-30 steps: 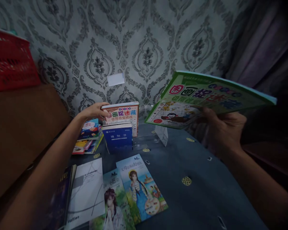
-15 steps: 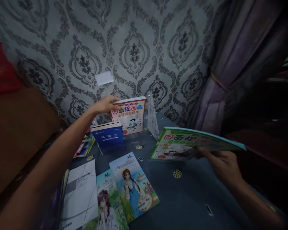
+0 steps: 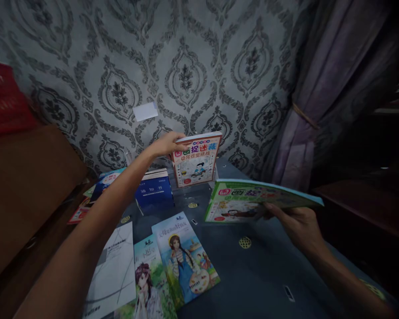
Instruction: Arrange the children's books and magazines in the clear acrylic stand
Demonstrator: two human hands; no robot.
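Observation:
My left hand [image 3: 169,144] grips the top left corner of an orange-bordered picture book [image 3: 197,163], which stands upright with its cover toward me. Just left of that book, a blue book [image 3: 156,189] marked 2022 stands in a clear stand. My right hand [image 3: 294,223] is closed on the lower right part of a green picture book [image 3: 234,201], held tilted above the table. Its thumb lies on the cover; the fingers behind are hidden. The clear stand is mostly covered by the books.
On the dark table [image 3: 252,274] lie a book with a girl in blue overalls [image 3: 182,261], a green-covered book [image 3: 149,283] and a white book [image 3: 116,270]. More books [image 3: 103,184] lie behind my left arm. A brown box [image 3: 29,186] stands left; a curtain [image 3: 306,97] hangs right.
My left hand has moved right with the orange-bordered book, which now covers the clear stand's right side panel. The green book in my right hand has shifted slightly left.

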